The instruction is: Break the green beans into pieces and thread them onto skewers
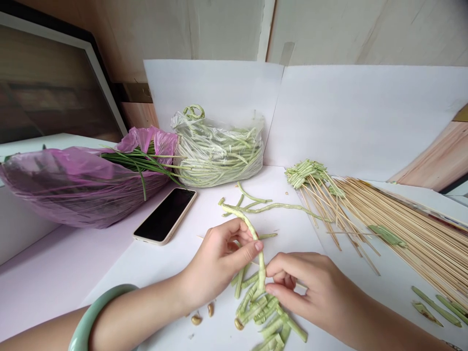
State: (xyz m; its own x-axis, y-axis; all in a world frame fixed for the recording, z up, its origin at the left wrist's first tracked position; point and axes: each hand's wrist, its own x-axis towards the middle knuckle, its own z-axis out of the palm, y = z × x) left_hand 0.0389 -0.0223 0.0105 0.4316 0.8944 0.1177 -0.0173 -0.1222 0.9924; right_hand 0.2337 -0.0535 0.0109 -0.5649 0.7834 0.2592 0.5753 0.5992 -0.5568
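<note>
The long bean point(262, 265) hung upright above the worktop point(204, 209), its tip bent toward eleven o'clock. The left hand point(219, 258) was closed on it near the middle, thumb against curled fingers. The right hand point(318, 282) was part open at its lower end, thumb and forefinger a little apart; whether they gripped it was unclear. A hard twist or pull between the hands could have snapped the bean in the wrong spot or crushed it, as only fingertips controlled it. Bits breaking off could have dropped into the cut pieces point(256, 308) at six o'clock and been lost among them. The loose seeds point(196, 320) at eight o'clock could have rolled if the left forearm, with its green bangle point(86, 319), had swept them. At ten o'clock the phone point(164, 214) left little room before the purple bag point(84, 180); the clear bag point(219, 151) closed off eleven. Toward two o'clock, the thin sticks point(395, 224) narrowed the right side, their ends liable to catch a sleeve or wrist.
</note>
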